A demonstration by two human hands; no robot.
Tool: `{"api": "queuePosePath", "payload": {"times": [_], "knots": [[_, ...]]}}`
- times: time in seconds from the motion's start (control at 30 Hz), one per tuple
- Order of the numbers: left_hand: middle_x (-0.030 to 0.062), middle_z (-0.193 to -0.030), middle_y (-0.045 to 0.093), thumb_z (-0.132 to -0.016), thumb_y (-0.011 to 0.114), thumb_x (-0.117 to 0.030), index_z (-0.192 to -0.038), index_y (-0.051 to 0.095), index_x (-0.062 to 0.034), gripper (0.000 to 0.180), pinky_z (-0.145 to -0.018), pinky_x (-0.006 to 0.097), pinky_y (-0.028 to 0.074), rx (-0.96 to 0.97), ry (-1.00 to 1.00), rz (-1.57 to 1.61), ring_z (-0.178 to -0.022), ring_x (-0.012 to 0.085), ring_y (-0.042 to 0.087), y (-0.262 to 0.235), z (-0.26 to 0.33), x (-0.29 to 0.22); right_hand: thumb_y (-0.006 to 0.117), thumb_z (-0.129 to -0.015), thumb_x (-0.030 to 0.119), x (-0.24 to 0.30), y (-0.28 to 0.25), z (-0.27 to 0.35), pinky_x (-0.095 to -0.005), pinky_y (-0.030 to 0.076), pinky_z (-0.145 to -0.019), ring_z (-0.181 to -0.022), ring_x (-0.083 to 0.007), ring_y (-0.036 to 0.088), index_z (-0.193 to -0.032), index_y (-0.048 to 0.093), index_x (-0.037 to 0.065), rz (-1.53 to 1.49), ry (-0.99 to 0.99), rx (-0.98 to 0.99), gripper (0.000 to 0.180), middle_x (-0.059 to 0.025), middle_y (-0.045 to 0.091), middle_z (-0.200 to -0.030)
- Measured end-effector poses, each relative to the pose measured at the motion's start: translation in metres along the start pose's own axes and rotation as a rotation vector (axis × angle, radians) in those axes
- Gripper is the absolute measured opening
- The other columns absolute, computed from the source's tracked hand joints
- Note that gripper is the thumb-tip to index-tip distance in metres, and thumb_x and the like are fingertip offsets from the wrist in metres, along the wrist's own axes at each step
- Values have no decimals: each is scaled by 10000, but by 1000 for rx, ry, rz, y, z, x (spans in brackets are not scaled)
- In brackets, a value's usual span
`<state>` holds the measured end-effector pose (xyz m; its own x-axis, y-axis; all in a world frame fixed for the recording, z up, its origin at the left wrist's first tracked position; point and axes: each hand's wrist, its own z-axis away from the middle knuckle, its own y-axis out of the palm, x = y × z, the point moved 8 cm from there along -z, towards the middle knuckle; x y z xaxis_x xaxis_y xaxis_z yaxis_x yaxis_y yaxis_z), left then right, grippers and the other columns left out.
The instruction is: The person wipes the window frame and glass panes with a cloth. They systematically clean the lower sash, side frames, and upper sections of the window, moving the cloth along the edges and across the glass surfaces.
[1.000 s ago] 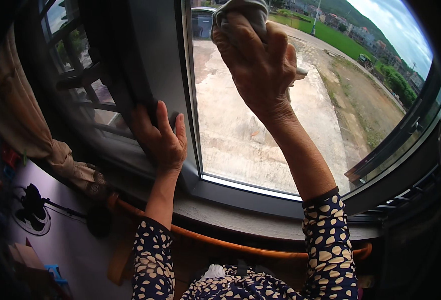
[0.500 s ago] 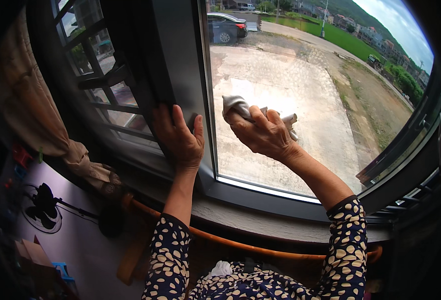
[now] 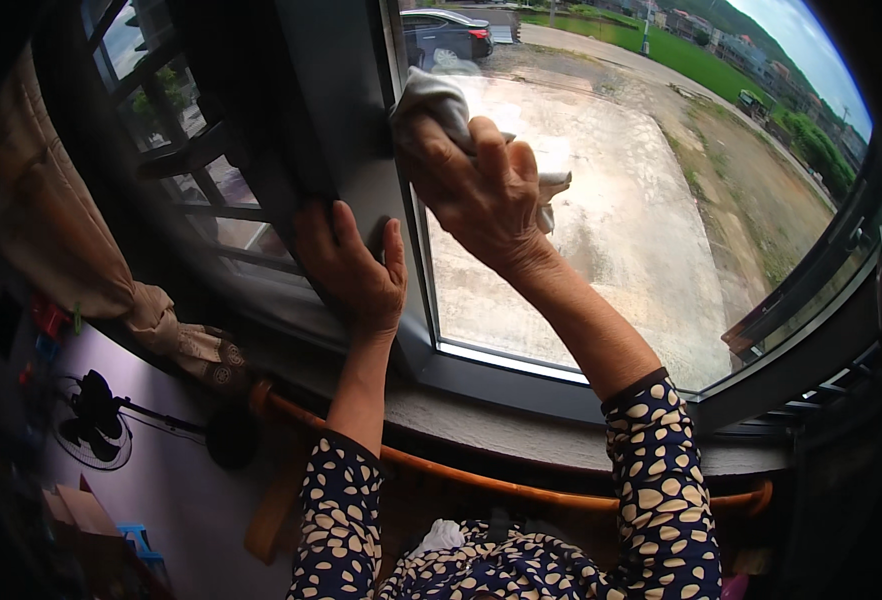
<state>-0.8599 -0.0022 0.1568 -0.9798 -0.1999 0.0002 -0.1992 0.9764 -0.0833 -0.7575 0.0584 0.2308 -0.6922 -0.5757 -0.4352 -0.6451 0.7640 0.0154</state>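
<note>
My right hand (image 3: 481, 190) grips a bunched pale grey cloth (image 3: 435, 98) and presses it to the window pane (image 3: 601, 260), high up along its left edge. Folds of the cloth stick out on both sides of the fingers. My left hand (image 3: 359, 270) rests against the dark grey window frame (image 3: 346, 130), thumb and fingers apart, with nothing held. Part of its fingers fades into the shadow of the frame. Below the pane runs the frame's bottom rail (image 3: 501, 382).
A wooden rail (image 3: 531, 490) runs below the grey sill (image 3: 521, 425), close to my body. At left hang a tied beige curtain (image 3: 71, 220) and, lower, a black fan (image 3: 96, 415) on the floor. Through the glass show a dark car (image 3: 446, 35) and a concrete yard.
My right hand has moved the cloth up and to the left across the glass, to the pane's left edge. The left hand stays on the frame; the view has shifted slightly.
</note>
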Motion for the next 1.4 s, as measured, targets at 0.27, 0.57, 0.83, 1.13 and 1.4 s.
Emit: {"api": "queuePosePath", "payload": {"times": [0.27, 0.57, 0.83, 1.13, 1.4], "knots": [[269, -1412, 340, -900, 646, -266, -1437, 279, 1, 703, -1070, 547, 301, -24, -6, -37, -1300, 451, 354, 0, -3, -3, 603, -851, 258, 30, -8, 84, -280, 399, -632, -970, -164, 502, -1118, 676, 186, -38, -106, 117, 286, 77, 568, -1176], [272, -1371, 380, -888, 656, -262, -1426, 301, -26, 686, -1032, 557, 349, -31, 8, -27, -1244, 454, 411, 0, -4, -2, 602, -897, 306, 27, -21, 182, -237, 374, -682, -1010, -148, 437, -1151, 652, 225, -246, -323, 398, 271, 93, 530, -1204], [269, -1370, 391, -891, 651, -276, -1425, 308, -31, 680, -1033, 542, 350, -47, 1, -47, -1246, 444, 416, 0, -3, -1, 755, -758, 263, -65, -49, 64, -273, 426, -596, -947, -162, 492, -1039, 701, 263, -114, -238, 121, 286, 89, 564, -1106], [264, -1366, 393, -883, 663, -275, -1424, 314, -26, 690, -1045, 545, 340, -47, 4, -26, -1254, 438, 409, -2, -3, -2, 804, -679, 284, -93, -59, 26, -304, 446, -719, -909, -180, 516, -926, 749, 320, 99, 0, -150, 256, 69, 625, -1115], [265, -1358, 419, -891, 657, -284, -1406, 360, -32, 646, -1027, 523, 361, -76, 0, -21, -1239, 436, 424, -2, -3, -2, 816, -682, 196, -60, -55, 69, -304, 428, -770, -950, -192, 485, -989, 754, 285, 16, 52, 26, 326, 52, 608, -1174]]}}
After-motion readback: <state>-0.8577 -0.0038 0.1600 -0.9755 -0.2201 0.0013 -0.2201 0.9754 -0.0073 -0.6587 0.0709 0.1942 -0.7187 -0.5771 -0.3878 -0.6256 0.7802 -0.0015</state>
